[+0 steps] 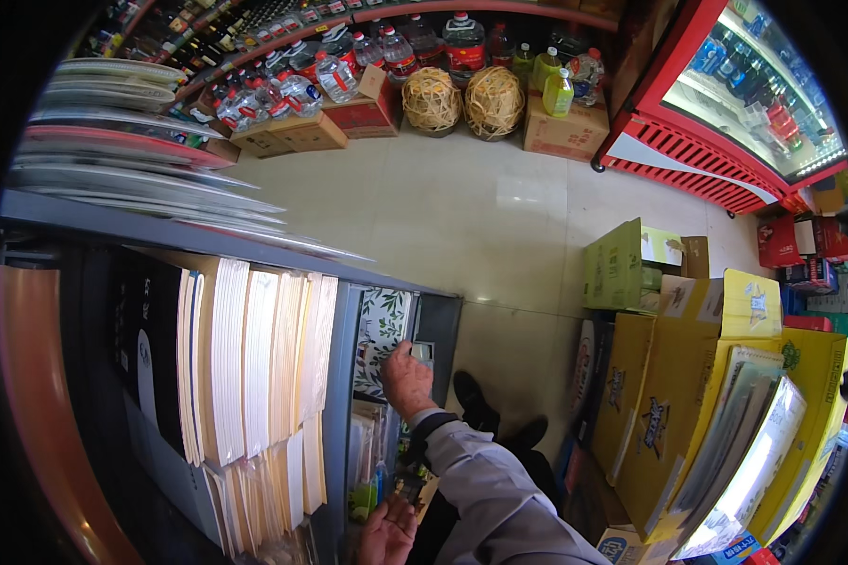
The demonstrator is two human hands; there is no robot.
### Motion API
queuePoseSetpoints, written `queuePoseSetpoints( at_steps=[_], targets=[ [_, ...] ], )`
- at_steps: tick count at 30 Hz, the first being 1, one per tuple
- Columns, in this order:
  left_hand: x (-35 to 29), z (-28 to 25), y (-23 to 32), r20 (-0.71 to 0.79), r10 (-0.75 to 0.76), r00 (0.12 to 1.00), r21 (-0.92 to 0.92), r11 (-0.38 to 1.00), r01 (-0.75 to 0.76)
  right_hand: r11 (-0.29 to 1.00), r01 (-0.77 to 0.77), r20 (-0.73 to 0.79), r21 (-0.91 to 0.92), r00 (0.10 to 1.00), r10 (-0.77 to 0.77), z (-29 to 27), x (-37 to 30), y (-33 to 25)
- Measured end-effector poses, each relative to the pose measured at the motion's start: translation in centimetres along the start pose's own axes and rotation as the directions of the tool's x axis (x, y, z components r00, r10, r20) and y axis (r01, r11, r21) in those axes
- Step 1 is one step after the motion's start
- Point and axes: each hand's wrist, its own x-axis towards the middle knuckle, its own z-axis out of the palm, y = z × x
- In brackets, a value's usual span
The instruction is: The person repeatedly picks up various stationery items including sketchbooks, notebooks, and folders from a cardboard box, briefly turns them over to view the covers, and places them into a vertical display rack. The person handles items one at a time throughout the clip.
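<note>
Closest to my lens, a stack (287, 348) of cream-edged boards fills the left, with a black cover (146, 348) along its left side. Beyond it, bottles (337, 77) stand along the shelves at the top. Right of the stack I have a narrow compartment with a leaf-patterned panel (382, 320) in its upper part. My left hand (389, 533) is low, its fingers partly curled beside a dark item; I cannot tell whether it grips anything. My right hand (409, 377) is over the right edge of the panel, fingers bent, near a small pale piece (424, 351); whether it holds that, I cannot tell. Farther right I see two woven balls (493, 102) on the far side of the floor (499, 254), dark shoes (476, 400), a green carton (612, 268), yellow boxes (664, 424) and a red fridge (683, 155) at upper right.
</note>
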Motion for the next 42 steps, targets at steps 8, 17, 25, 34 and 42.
queuePoseSetpoints(
  at_steps=[8,17,25,34,42],
  targets=[
    [0.3,0.2,0.0,-0.011,0.014,1.000,0.021,1.000,-0.013,0.994,0.048,-0.058,-0.100,0.997,-0.054,-0.8,-0.5,-0.4],
    [0.5,0.6,0.1,-0.014,0.015,1.000,0.003,1.000,-0.015,0.994,0.047,-0.052,-0.104,0.997,-0.052,-1.3,-0.6,-0.8],
    [0.4,0.5,0.0,-0.022,0.026,0.999,-0.002,1.000,-0.026,0.984,0.138,-0.164,-0.117,0.974,-0.156,-1.2,-0.4,-0.3],
    [-0.3,1.0,-0.3,0.064,0.041,0.997,0.038,0.998,-0.044,0.999,0.024,0.029,-0.022,0.999,-0.023,-3.9,-0.2,-0.1],
    [-0.6,4.8,-1.5,0.113,0.013,0.993,0.171,0.985,-0.032,0.935,0.137,0.224,0.327,0.950,-0.217,-14.4,-9.3,0.3]
  ],
)
